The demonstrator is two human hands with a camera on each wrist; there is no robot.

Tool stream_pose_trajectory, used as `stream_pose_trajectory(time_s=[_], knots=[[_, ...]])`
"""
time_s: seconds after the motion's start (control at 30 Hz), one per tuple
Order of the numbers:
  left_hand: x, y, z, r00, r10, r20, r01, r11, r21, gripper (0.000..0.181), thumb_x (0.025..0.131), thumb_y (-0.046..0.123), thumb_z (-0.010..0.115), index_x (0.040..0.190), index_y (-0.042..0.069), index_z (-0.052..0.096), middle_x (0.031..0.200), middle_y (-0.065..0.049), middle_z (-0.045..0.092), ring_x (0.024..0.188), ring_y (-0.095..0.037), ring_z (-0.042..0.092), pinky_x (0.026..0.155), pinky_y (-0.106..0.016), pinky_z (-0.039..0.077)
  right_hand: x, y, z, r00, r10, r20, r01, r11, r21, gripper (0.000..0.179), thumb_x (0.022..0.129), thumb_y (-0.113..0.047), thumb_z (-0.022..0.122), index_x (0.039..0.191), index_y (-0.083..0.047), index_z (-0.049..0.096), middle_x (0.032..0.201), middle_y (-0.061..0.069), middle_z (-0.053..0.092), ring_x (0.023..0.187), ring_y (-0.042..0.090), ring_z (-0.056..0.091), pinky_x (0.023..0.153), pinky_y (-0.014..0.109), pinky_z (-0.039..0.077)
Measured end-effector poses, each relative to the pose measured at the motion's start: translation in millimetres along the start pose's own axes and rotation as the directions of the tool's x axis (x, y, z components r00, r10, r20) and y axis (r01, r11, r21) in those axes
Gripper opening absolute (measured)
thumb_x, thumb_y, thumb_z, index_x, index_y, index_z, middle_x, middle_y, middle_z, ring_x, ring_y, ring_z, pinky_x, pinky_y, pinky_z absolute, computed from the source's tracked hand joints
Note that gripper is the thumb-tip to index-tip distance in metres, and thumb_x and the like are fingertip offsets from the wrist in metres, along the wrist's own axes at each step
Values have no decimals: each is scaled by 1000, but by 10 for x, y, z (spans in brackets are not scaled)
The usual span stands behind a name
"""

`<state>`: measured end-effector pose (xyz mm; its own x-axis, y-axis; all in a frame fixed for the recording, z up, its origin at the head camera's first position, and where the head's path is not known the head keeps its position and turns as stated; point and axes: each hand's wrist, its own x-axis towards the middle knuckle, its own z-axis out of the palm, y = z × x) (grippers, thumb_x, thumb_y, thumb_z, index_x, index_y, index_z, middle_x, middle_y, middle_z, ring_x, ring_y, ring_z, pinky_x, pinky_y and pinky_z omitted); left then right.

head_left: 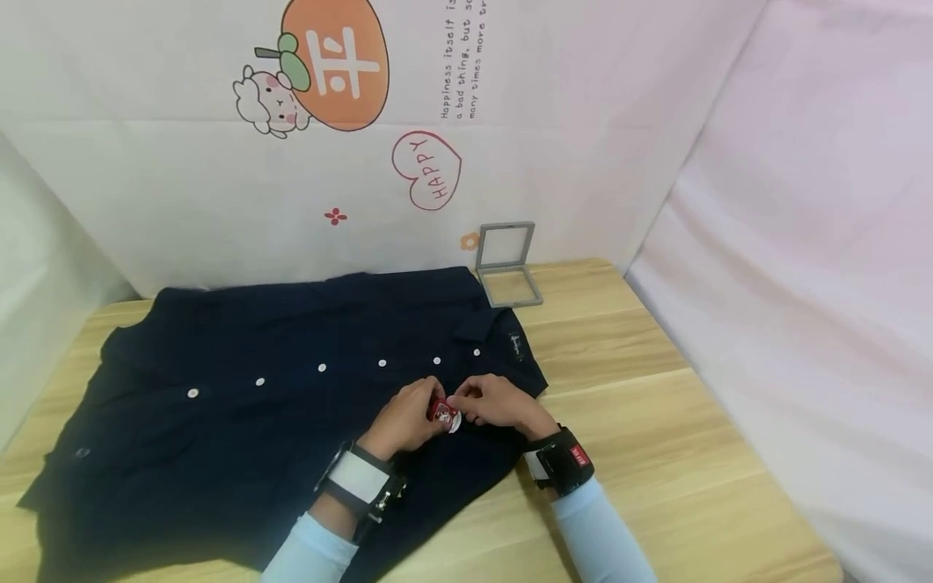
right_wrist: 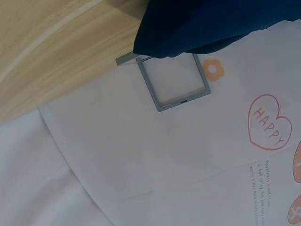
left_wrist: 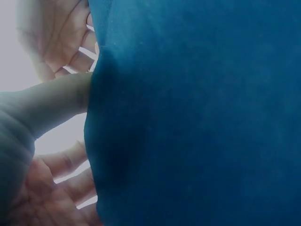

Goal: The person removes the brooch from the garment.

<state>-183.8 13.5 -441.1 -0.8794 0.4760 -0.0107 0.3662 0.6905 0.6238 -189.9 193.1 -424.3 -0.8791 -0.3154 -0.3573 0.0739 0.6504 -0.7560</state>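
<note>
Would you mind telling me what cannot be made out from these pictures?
Head: part of the red badge, covered by the left hand and right hand.
Head: the white collar lettering, too small to read.
Head: the ends of the printed lines, cut off by the top edge.
Left wrist: the ends of several fingers, hidden behind the navy shirt.
Right wrist: most of the base of the gray case, hidden by the shirt.

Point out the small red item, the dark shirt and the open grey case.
Small red item (head_left: 444, 414), head view: printed front.
Dark shirt (head_left: 284, 429), head view: front panel.
Grey case (head_left: 504, 265), head view: hinged edge.
</note>
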Motion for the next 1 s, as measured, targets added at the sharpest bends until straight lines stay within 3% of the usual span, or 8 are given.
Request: stream_pose_trajectory(time_s=[0.23,0.4,0.63,0.87,1.0], knots=[[-13,-18,11,1000,-27,-7,28,999,28,28,75,21,73,92,15,51,80,0,48,65,-12,45,52,-25,39,35,-19,59,999,-39,33,43,989,-139,19,83,-33,63,90,-15,64,71,-2,60,60,12,55,56,25,44],[-11,-14,24,999,15,-34,-14,1000,26,29,75,24,73,93,15,52,82,0,50,68,-11,47,54,-24,40,32,-34,63,993,-122,4,120,967,-223,10,82,-23,67,87,-15,65,67,-7,61,56,8,54,54,23,43],[-16,38,-67,994,47,-96,-36,993,112,49,75,33,72,116,14,53,117,-4,53,100,-23,50,79,-40,45,43,-45,58,989,-144,-24,135,968,-213,7,83,-16,64,89,-14,66,69,-7,62,57,8,55,53,23,44],[-82,4,-33,997,36,68,-51,971,234,70,69,41,75,126,10,49,129,-6,48,111,-26,45,85,-45,40,49,-68,88,989,-145,-34,135,969,-204,7,83,-15,64,89,-13,67,66,-5,61,55,10,54,50,25,44],[-93,13,-3,997,17,72,-35,968,250,81,65,40,79,131,10,43,132,-5,45,117,-26,42,90,-47,37,45,-56,81,989,-143,-33,134,971,-196,8,83,-16,64,90,-12,67,65,-5,61,55,10,54,50,25,44]])
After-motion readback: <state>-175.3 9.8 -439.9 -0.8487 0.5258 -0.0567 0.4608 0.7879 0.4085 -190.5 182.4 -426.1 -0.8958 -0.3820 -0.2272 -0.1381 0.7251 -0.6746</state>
